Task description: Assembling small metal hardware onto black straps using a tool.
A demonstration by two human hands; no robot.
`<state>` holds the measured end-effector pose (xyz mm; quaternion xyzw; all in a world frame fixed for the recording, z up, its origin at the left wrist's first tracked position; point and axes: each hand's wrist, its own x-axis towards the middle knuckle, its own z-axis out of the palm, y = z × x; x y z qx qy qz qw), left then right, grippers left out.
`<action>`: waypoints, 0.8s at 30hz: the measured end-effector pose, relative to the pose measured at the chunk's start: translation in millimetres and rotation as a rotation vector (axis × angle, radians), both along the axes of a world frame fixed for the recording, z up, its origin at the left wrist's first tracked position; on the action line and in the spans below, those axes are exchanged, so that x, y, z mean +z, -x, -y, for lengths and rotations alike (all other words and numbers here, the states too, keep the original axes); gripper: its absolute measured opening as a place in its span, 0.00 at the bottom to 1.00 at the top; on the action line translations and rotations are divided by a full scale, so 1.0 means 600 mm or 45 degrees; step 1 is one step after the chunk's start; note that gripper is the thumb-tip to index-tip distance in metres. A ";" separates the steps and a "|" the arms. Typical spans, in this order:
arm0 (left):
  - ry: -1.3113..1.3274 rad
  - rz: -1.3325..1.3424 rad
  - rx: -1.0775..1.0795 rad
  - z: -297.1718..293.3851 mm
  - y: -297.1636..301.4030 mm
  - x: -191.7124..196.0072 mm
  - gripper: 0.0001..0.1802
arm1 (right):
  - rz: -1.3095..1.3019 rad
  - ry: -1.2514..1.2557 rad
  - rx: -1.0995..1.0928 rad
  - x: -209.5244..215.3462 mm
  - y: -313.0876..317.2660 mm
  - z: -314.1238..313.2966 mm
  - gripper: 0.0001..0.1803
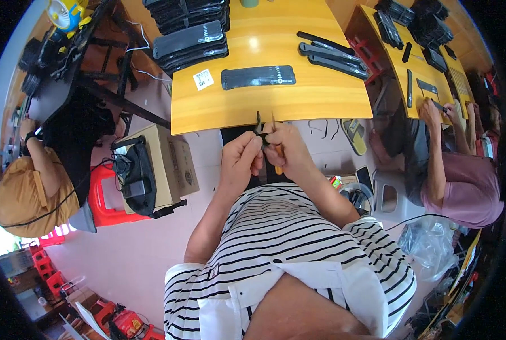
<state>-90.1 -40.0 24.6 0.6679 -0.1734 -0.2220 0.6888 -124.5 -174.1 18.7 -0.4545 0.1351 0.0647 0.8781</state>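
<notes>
Just off the near edge of the yellow wooden table [275, 107], my two hands meet in front of my body. Pinched in the fingers of my left hand [241, 160] is a small black strip [258, 120], its narrow end pointing up. My right hand [291, 148] is closed around an orange-handled tool [279, 161]; a thin pointed tip rises above the fingers. The tool's exact kind is hidden by the grip. Beyond the hands, a flat black rectangular piece [257, 77] with white markings lies on the table.
Stacked black pieces [189, 44] stand at the table's far left, near a white printed card [203, 79]. Long black strips [333, 58] lie at the right. A cardboard box [173, 161] with a black bag [142, 175] is left of me. Co-workers sit on both sides.
</notes>
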 end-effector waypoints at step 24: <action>0.348 -0.544 0.441 -0.210 0.006 -0.047 0.19 | 0.676 -0.918 -0.892 0.021 -0.015 0.502 0.08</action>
